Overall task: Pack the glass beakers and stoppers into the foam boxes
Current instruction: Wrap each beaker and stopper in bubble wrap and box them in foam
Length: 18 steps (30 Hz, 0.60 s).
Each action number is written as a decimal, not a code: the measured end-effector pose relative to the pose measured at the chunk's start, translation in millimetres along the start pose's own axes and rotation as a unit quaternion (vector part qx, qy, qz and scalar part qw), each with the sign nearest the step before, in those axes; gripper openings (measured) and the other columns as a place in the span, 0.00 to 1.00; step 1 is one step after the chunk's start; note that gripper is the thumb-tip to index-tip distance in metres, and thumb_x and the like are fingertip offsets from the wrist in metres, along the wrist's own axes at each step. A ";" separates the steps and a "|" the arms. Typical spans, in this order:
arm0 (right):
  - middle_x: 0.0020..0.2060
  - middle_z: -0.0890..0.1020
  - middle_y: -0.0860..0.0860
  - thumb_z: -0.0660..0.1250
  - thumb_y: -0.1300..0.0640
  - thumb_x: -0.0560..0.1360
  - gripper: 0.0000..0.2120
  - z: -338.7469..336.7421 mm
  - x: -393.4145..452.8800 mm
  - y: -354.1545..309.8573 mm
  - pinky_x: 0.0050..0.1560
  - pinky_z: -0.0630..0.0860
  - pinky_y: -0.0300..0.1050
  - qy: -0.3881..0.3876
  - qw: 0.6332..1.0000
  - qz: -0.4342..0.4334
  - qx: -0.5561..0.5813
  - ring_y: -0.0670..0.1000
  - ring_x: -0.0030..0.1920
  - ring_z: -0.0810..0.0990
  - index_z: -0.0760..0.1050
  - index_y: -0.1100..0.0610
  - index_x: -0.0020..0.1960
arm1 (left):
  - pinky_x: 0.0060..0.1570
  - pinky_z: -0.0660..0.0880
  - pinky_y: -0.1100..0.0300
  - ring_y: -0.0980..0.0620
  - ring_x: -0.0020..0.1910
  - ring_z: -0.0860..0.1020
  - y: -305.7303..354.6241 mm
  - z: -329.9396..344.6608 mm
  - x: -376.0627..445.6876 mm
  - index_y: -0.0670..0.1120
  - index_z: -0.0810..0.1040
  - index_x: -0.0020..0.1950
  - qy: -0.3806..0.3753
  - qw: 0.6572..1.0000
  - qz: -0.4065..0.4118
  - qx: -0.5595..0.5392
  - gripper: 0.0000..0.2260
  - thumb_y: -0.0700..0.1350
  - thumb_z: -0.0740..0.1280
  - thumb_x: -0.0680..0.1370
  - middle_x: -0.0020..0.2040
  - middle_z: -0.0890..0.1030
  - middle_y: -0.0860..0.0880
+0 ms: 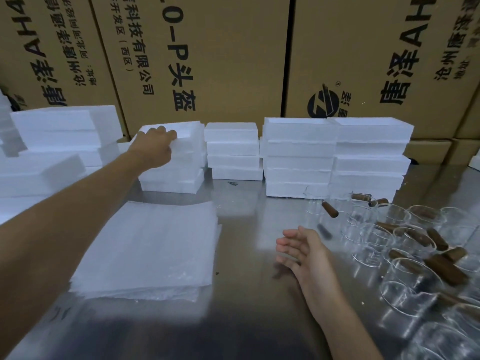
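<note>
Left hand (153, 146) grip curls over top foam box (181, 133) of a stack at worktop (246, 294) rear. Right hand (304, 249) spread, empty, beside glass beakers (405, 268) and brown stoppers (330, 209).

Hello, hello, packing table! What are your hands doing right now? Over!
Left hand gripping top foam box on its stack. Right hand open, empty, over the table. Glass beakers and stoppers unpacked, right side. Nothing in the way.

Left hand (153, 149) gripping top foam box (185, 131); right hand (302, 249) loose beside beakers (405, 245).
</note>
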State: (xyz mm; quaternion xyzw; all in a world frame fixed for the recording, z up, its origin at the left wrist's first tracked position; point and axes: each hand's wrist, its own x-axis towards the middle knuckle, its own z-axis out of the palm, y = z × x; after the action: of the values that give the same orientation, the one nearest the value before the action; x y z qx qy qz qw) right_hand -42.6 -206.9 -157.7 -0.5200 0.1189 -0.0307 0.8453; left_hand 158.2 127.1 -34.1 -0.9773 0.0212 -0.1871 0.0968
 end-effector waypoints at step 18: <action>0.41 0.81 0.53 0.60 0.51 0.79 0.11 -14.6 -7.4 -19.8 0.39 0.75 0.46 0.099 0.994 -0.039 0.019 0.52 0.41 0.80 0.77 0.56 0.46 | 0.53 0.64 0.50 0.43 0.53 0.70 223.4 -48.8 -208.1 0.48 0.71 0.67 0.122 0.959 0.211 -0.146 0.16 0.46 0.55 0.80 0.54 0.72 0.45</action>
State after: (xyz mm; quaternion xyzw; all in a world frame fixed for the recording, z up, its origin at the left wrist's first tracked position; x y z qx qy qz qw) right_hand -51.8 -227.3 -145.1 -0.5027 0.1808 -0.1173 0.8372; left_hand -54.4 -84.6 -108.9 -0.9236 0.2663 -0.2755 -0.0134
